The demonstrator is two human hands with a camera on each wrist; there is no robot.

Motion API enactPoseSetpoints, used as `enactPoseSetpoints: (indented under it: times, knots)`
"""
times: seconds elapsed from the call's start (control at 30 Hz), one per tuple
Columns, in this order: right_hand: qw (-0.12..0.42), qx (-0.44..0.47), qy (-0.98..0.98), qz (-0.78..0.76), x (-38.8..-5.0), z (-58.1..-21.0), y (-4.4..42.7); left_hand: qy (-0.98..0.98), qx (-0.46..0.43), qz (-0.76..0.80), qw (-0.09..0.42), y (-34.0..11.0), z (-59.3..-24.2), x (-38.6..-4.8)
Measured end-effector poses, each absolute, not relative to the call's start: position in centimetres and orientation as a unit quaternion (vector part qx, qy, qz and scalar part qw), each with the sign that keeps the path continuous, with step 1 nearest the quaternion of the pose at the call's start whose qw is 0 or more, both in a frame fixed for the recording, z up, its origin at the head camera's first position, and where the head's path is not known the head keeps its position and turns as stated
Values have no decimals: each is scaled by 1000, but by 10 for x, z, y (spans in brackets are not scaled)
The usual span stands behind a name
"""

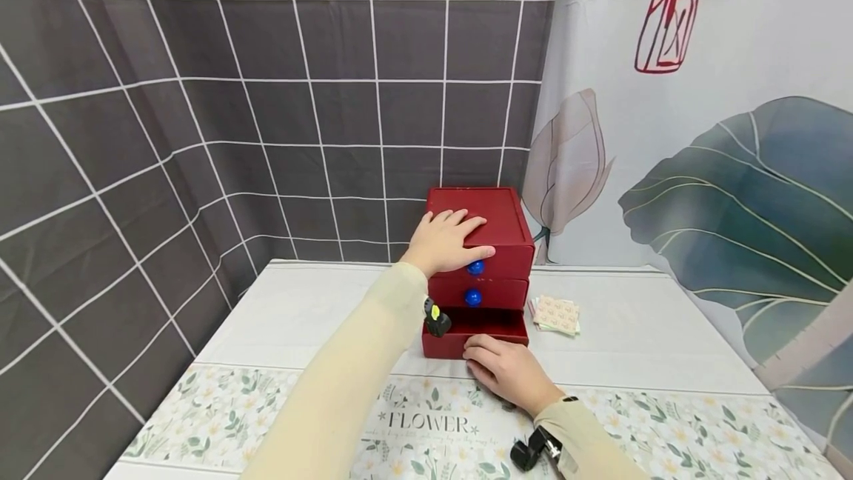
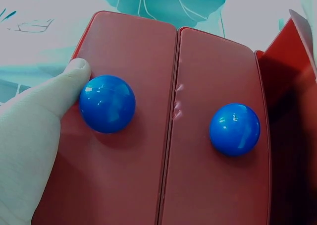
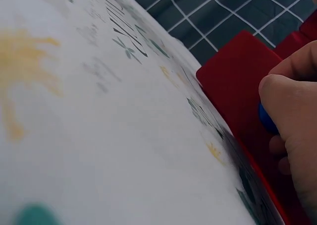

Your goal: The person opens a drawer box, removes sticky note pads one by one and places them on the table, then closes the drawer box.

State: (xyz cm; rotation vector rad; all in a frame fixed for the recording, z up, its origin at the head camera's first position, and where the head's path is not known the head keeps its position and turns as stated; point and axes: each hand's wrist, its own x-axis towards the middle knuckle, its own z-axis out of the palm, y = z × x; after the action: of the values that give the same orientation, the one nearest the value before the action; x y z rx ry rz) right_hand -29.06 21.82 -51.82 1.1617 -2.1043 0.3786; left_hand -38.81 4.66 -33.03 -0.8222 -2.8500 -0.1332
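Note:
A small red drawer cabinet (image 1: pixel 489 217) stands on the table, with blue knobs (image 2: pixel 108 104) on its fronts. The bottom drawer (image 1: pixel 443 347) is pulled out, and the part of its inside that shows is dark red. My left hand (image 1: pixel 443 243) rests flat on the cabinet's top with the fingers spread, the thumb over the front edge near the upper knob. At the bottom drawer's front, my right hand (image 1: pixel 506 369) pinches that drawer's blue knob (image 3: pixel 267 118), which the fingers mostly cover. The upper and middle drawers are closed.
A small stack of patterned paper squares (image 1: pixel 558 315) lies just right of the cabinet. The table bears a white cloth with a flowered band (image 1: pixel 220 406). A dark grid curtain (image 1: pixel 333 117) hangs behind, and a white curtain with printed leaves (image 1: pixel 733 191) hangs at the right.

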Motion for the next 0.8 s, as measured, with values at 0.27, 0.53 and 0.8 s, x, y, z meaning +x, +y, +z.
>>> enactPoseSetpoints:
  times: [0.27, 0.53, 0.8]
  knots:
    - [336, 411, -832, 163, -299, -520, 218, -957, -276, -38, 87, 47, -331, -389]
    - [347, 396, -834, 164, -309, -521, 217, -956, -275, -39, 90, 47, -331, -389]
    - [346, 388, -833, 189, -318, -524, 218, -958, -271, -37, 88, 47, -332, -389]
